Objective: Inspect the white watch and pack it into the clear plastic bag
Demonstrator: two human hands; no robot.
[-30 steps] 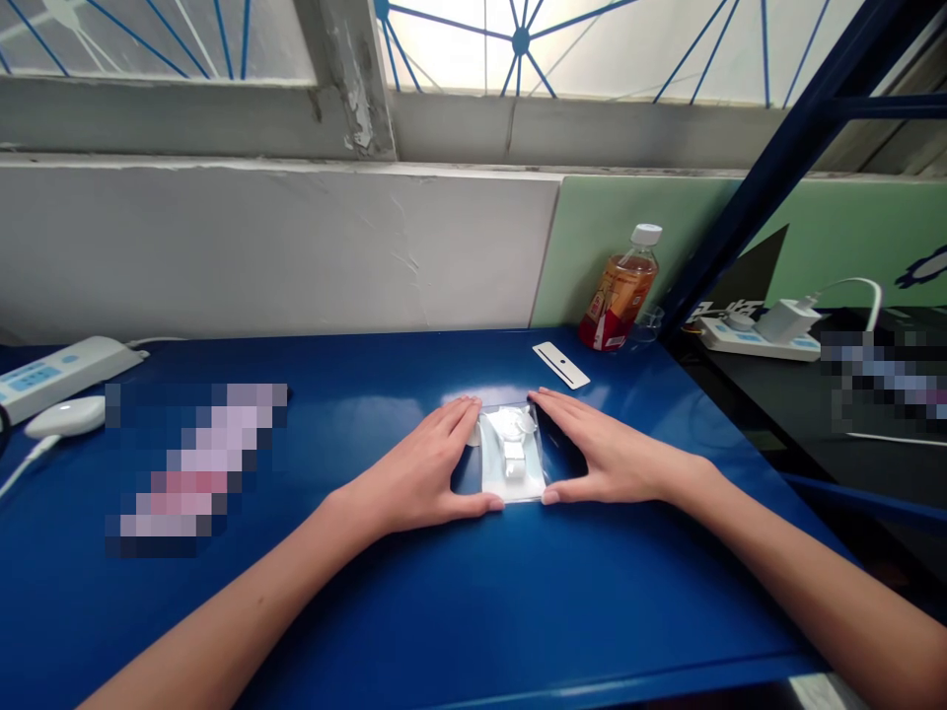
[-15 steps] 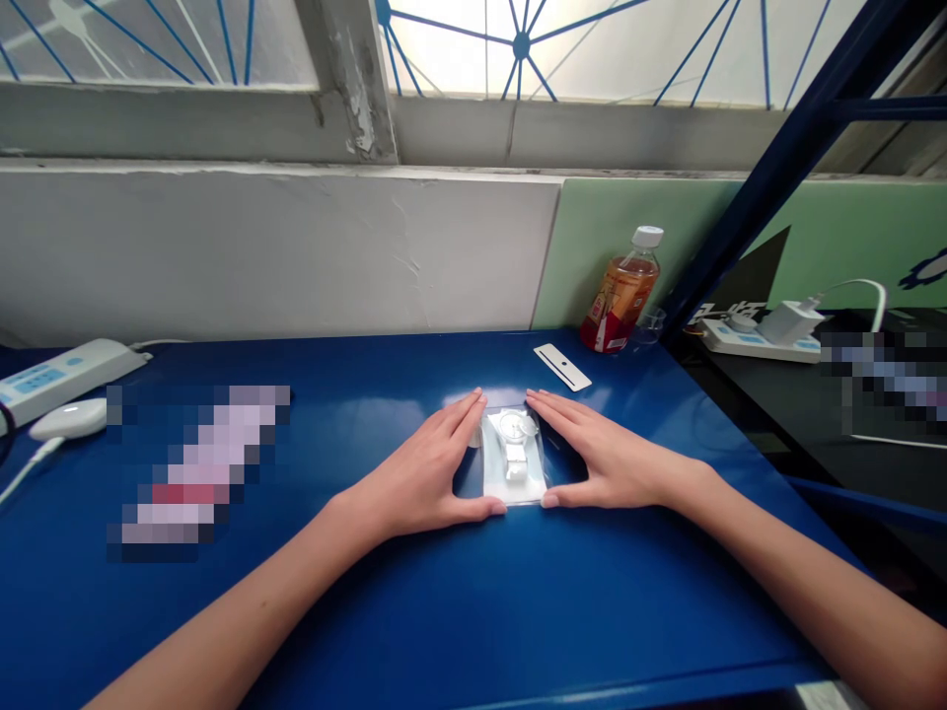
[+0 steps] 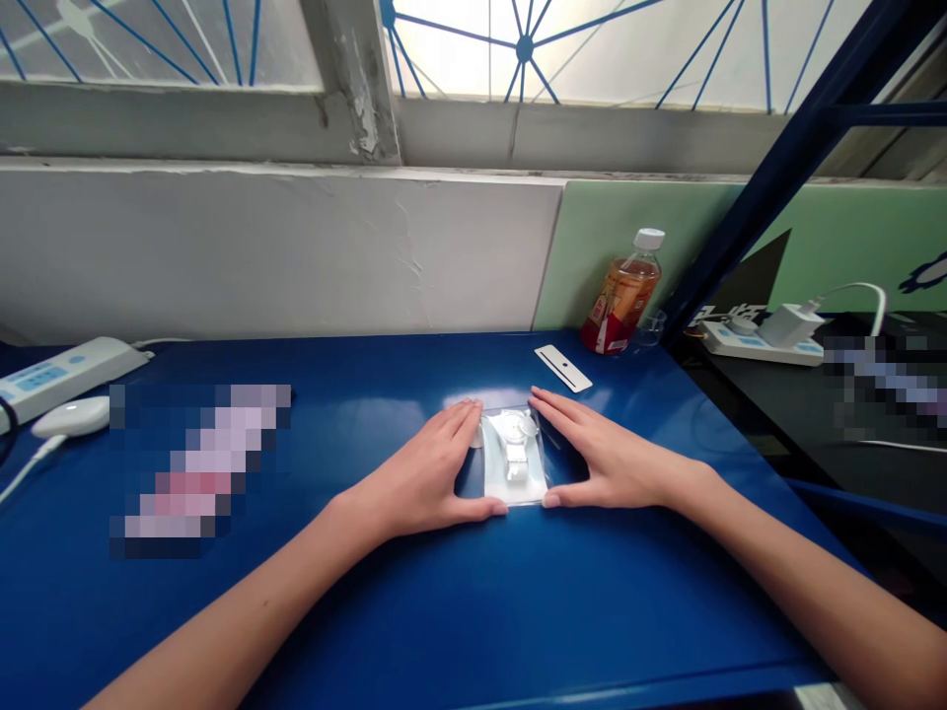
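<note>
A clear plastic packet lies flat on the blue table, right between my hands. Inside it sits a white item with a round top and a strap-like lower part, looking like a wristwatch. My left hand rests at the packet's left side, its thumb at the lower left corner and its other fingers stretched out toward the upper left. On the opposite side, my right hand mirrors it, with the thumb by the lower right corner. Both hands are open, and neither grasps the packet.
Behind my right hand lies a white slotted card. A drink bottle stands by the wall near the blue frame post. At left are a power strip, a white cabled device and a pixelated object.
My left fingertips have dropped slightly toward the packet. The packet and my right hand are nearly still, and the view has shifted a little.
</note>
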